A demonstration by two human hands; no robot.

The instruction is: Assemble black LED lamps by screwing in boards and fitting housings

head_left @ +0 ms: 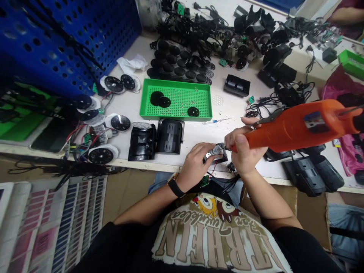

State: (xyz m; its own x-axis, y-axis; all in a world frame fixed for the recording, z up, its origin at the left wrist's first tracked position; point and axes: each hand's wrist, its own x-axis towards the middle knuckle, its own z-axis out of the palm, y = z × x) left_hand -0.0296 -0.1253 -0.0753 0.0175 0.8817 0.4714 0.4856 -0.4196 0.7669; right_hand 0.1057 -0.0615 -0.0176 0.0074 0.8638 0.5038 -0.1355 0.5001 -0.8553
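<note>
My right hand (pixel 245 146) is wrapped around an orange electric screwdriver (pixel 298 123), whose tip points down at a small metal part (pixel 216 151) at the table's near edge. My left hand (pixel 196 161), a black watch on its wrist, pinches that part and steadies it. Red and black wires run from the part to a small green circuit board (pixel 204 182) hanging below the table edge.
A green perforated tray (pixel 176 110) with black discs lies beyond the hands. Two black housings (pixel 155 140) stand to the left, more black housings (pixel 313 172) to the right. Black discs, cables and parts crowd the back; a blue crate (pixel 65 41) sits far left. Another person's arm (pixel 345 17) shows top right.
</note>
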